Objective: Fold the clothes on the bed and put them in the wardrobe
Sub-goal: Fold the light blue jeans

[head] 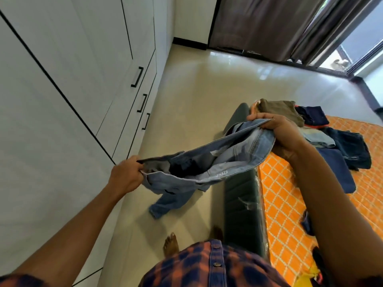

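Shirt [207, 266] in an orange and navy check and a bare foot [171, 243] on the pale floor [207, 90] lie nearest the camera: the person stands in the gap between bed and wardrobe.

Both arms reach forward with a pair of light blue jeans [207, 160] stretched between them by the waistband. The left hand [126, 175] is low and towards the wardrobe, its fingers [137, 169] curled tight round one end of the band. The right hand [277, 131] is higher and over the bed's edge, with thumb and fingers [261, 117] pinching the other end. Neither hand has any slack in its hold. The legs hang down from the band towards the floor – whether the hem touches it cannot be told. Holding the waist taut at both ends looks like a way to open the garment out and let the legs drop straight before the first fold, so the folding itself seems barely started.

Just beyond, the bed [290, 204] shows an orange lattice sheet over a dark green side panel. A pile of clothes [331, 141] – dark denim, a paler piece, something olive – lies unfolded on it, well apart from the jeans.

To the left the white wardrobe [62, 79] stands shut, its black drawer handles [137, 77] untouched. Farthest off hang a brown curtain [259, 23] and a window [352, 48].
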